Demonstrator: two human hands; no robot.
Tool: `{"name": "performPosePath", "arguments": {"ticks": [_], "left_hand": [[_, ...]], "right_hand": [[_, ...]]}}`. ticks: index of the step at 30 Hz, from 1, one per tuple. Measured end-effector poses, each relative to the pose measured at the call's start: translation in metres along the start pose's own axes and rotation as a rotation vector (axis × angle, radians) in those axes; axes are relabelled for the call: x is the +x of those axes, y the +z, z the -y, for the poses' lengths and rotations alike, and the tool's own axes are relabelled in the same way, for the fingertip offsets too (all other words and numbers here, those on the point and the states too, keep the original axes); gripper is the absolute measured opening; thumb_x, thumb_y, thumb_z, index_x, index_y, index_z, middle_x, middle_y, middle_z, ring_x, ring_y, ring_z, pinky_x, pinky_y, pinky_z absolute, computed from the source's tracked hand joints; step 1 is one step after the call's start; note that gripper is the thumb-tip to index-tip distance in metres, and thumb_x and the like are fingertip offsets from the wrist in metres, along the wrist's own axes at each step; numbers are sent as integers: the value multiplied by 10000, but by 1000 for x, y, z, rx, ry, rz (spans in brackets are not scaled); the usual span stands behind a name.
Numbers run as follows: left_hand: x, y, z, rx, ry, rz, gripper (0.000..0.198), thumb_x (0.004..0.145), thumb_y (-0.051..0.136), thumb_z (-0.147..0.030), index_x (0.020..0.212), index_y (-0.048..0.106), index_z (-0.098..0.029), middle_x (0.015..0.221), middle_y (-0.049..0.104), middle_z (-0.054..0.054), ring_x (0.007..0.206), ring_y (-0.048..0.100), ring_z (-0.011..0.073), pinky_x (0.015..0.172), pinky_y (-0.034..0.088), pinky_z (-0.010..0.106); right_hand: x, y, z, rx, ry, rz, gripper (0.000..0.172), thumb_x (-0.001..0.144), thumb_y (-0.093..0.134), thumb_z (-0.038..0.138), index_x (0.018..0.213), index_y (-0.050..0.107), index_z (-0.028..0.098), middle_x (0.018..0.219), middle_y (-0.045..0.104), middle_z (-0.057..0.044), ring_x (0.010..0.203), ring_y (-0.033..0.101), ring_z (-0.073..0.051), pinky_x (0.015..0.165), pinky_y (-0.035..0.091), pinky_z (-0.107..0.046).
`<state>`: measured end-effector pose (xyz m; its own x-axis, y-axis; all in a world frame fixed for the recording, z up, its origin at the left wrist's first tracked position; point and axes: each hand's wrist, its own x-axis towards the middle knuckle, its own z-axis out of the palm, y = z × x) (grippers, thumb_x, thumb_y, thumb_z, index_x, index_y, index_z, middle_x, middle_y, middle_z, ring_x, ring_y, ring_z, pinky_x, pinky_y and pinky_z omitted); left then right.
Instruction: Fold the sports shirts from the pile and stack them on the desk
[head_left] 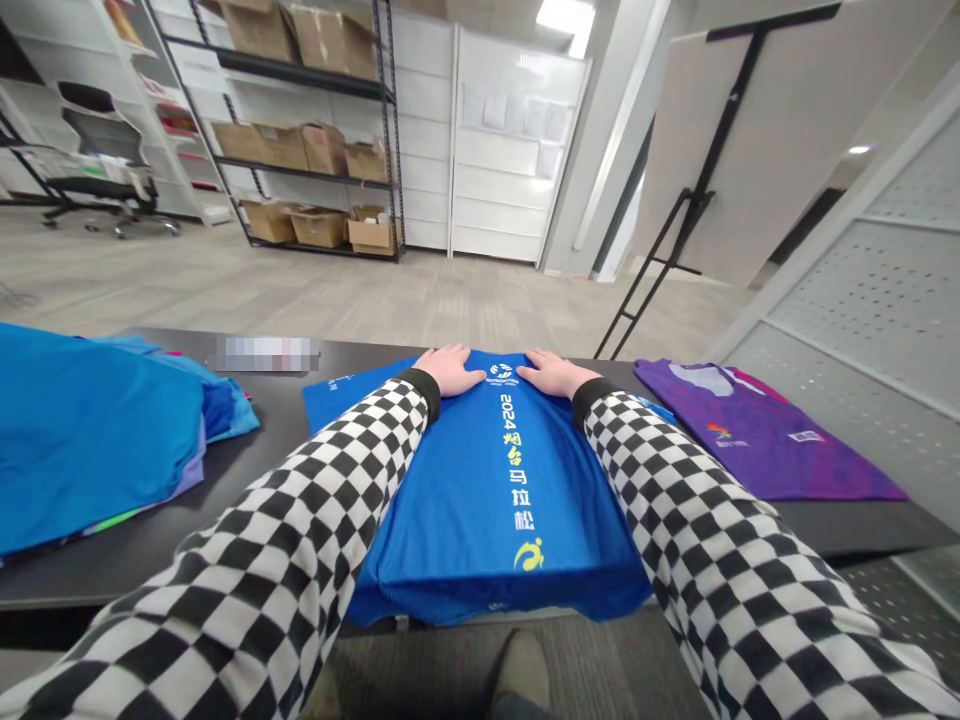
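A blue T-shirt [457, 480] with white and yellow print down its middle lies spread on the dark table [277, 420], its near end hanging over the front edge. My left hand [450, 371] rests flat on the shirt's far end, left of the white logo, fingers stretched out. On the other side of that logo, my right hand [553, 374] lies on the cloth in the same way, fingers extended. Neither hand grips the fabric. Checkered sleeves cover both my arms and hide parts of the shirt's sides.
Several blue garments [97, 430] are heaped at the table's left. A folded purple shirt [780, 440] lies at the right. Near the back edge sits a blurred pale item [262, 354]. Beyond stand a shelf rack [307, 165] with cardboard boxes and a black easel [690, 200].
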<state>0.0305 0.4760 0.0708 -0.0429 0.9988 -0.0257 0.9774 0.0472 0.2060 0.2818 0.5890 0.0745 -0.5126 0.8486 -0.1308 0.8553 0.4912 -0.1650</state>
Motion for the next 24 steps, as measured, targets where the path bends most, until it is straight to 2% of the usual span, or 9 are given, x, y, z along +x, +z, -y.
{"name": "performPosePath", "arguments": {"ticks": [3,5,9,11,13,16,19,24], "left_hand": [[1,3,-4,1,-22,-89,846,1105,356,-688,1740,532,-157,1848,462,176,1722,422,349,1404,327,546],[-1,6,-6,10,-35,-144,801,1123,329,-624,1717,560,-138,1827,493,185,1698,457,351,1392,348,531],[-12,3,-6,38,23,-199,805,1131,333,-577,1796,440,-137,1926,293,155,1787,279,365,1449,214,564],[-17,0,-5,35,65,-190,799,1136,322,-561,1816,405,-150,1935,264,144,1800,241,352,1458,170,578],[-21,-2,-4,17,63,-112,816,1136,309,-597,1829,381,-174,1926,287,149,1796,257,356,1451,175,603],[-23,1,-2,10,16,-15,865,1117,314,-695,1844,356,-228,1930,279,142,1799,244,369,1442,182,632],[-22,3,-2,13,-5,-26,882,1109,309,-724,1845,354,-241,1936,264,134,1803,231,364,1441,182,632],[-24,2,-1,19,16,-37,890,1112,293,-722,1844,355,-220,1934,271,136,1798,247,362,1440,189,627]], "right_hand": [[1,5,5,10,31,-90,879,1148,402,724,1816,417,154,1904,315,-167,1782,261,-359,1446,185,-600],[-2,10,6,28,31,-178,829,1166,385,671,1777,470,118,1874,371,-199,1762,311,-371,1432,208,-631],[-12,12,3,25,-9,-296,683,1190,386,527,1723,551,132,1850,426,-184,1760,320,-354,1437,179,-634],[-18,10,3,-5,-47,-321,627,1192,386,475,1705,581,171,1844,447,-158,1767,309,-333,1448,132,-627],[-21,9,6,-17,-94,-255,635,1195,383,504,1723,564,203,1859,425,-143,1768,308,-327,1449,135,-623],[-22,12,12,-6,-109,-118,748,1184,379,634,1803,448,219,1914,292,-142,1784,259,-345,1441,163,-638],[-19,14,16,0,-71,-84,840,1170,361,703,1855,331,218,1939,195,-143,1802,193,-343,1446,134,-632],[-15,11,12,-17,-63,-32,915,1160,285,767,1883,240,208,1950,129,-142,1812,137,-344,1450,106,-627]]}}
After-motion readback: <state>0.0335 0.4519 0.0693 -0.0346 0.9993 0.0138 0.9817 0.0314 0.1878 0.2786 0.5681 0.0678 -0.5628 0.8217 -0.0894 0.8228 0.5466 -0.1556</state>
